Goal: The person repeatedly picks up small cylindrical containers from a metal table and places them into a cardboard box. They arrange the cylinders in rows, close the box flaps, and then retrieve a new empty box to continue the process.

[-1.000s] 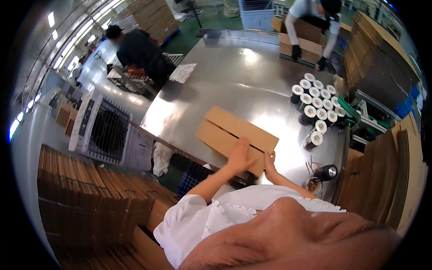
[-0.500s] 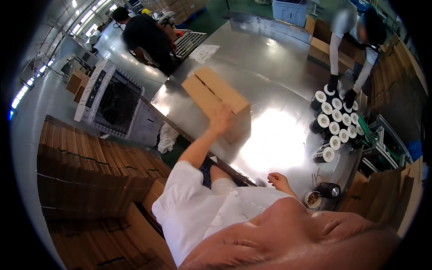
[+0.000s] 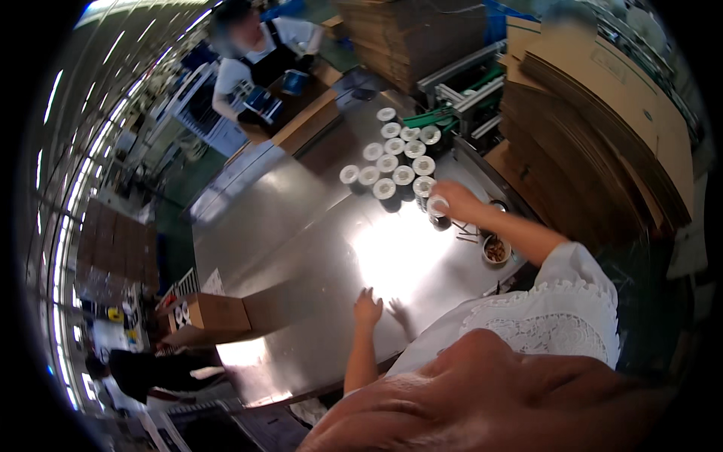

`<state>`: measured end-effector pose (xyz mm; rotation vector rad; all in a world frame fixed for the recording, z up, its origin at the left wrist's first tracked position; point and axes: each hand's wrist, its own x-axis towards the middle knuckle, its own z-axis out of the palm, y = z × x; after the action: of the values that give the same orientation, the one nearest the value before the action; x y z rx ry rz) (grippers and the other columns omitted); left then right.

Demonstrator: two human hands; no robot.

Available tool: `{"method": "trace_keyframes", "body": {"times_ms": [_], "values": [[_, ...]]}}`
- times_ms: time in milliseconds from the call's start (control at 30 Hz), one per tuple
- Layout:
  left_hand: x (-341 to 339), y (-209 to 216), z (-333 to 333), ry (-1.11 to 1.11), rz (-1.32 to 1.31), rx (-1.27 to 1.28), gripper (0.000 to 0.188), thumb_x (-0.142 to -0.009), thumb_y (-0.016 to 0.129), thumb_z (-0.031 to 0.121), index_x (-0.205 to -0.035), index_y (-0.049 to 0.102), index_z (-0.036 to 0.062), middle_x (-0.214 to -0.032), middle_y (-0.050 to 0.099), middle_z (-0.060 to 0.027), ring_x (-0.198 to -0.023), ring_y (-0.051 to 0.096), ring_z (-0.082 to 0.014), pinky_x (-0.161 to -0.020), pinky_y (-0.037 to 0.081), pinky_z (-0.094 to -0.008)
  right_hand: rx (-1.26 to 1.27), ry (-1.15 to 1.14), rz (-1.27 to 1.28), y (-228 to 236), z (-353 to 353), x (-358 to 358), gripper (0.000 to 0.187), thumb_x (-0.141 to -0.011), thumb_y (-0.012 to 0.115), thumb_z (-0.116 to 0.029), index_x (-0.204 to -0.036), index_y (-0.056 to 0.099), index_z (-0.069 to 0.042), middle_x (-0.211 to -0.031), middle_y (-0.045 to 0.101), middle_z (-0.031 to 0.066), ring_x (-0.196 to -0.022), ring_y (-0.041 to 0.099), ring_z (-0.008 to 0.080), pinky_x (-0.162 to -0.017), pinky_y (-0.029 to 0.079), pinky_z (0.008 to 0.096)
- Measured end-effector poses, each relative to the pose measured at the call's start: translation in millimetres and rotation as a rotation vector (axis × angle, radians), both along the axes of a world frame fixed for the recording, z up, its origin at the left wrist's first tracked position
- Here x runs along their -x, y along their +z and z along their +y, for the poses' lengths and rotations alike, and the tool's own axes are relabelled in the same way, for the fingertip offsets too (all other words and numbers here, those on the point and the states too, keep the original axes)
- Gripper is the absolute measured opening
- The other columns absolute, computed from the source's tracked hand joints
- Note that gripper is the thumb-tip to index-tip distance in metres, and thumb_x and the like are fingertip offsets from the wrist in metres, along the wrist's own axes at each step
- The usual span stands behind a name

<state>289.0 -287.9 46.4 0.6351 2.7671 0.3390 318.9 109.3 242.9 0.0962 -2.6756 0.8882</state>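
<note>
My right hand (image 3: 461, 202) reaches over the table and grips a dark cylinder with a white round top (image 3: 437, 206), the nearest of a group. Its fingers close round the upper part, and the cylinder's lower part shows beneath them. Several more dark cylinders (image 3: 387, 163) with white ring-like tops stand upright in loose rows beyond that hand. My left hand (image 3: 367, 307) is held over the near part of the metal table (image 3: 301, 256), its fingers spread and holding nothing. A brown cardboard box (image 3: 218, 313) sits at the table's left end, apart from both hands.
Beside my right forearm stands a bowl of brown pieces (image 3: 495, 249). Stacks of flat cardboard (image 3: 587, 143) rise at the right, near a metal frame with green parts (image 3: 471, 98). Across the table, a co-worker holds two blue containers (image 3: 294, 81) over an open carton (image 3: 307, 124).
The view has swung to the right. My left hand has come off the cardboard box. My right hand has reached out from near my body and taken hold of a cylinder.
</note>
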Motion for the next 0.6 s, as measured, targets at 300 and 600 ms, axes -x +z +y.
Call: {"method": "trace_keyframes", "body": {"times_ms": [300, 600], "values": [[-154.9, -65.3, -34.5, 0.137, -0.320, -0.194, 0.045, -0.080, 0.058, 0.030, -0.111, 0.061, -0.0036, -0.102, 0.063, -0.0266, -0.096, 0.059, -0.0420, -0.087, 0.046, -0.0461, -1.104, -0.830, 0.196, 189.5, 270.3, 1.4, 0.042, -0.075, 0.072, -0.025, -0.115, 0.060, -0.016, -0.127, 0.046, 0.0105, -0.124, 0.037, 0.0320, -0.102, 0.034, 0.0463], [-163.2, -68.8, -64.1, 0.284, -0.223, -0.207, 0.044, -0.082, 0.057, 0.029, -0.116, 0.058, 0.0013, -0.113, 0.059, -0.0230, -0.107, 0.054, -0.0388, -0.092, 0.043, -0.0445, -0.806, -0.628, -0.264, 224.8, 309.0, -21.2, 0.045, -0.077, 0.072, -0.016, -0.119, 0.056, -0.016, -0.116, 0.051, 0.0101, -0.108, 0.052, 0.0302, -0.091, 0.046, 0.0420]]}}
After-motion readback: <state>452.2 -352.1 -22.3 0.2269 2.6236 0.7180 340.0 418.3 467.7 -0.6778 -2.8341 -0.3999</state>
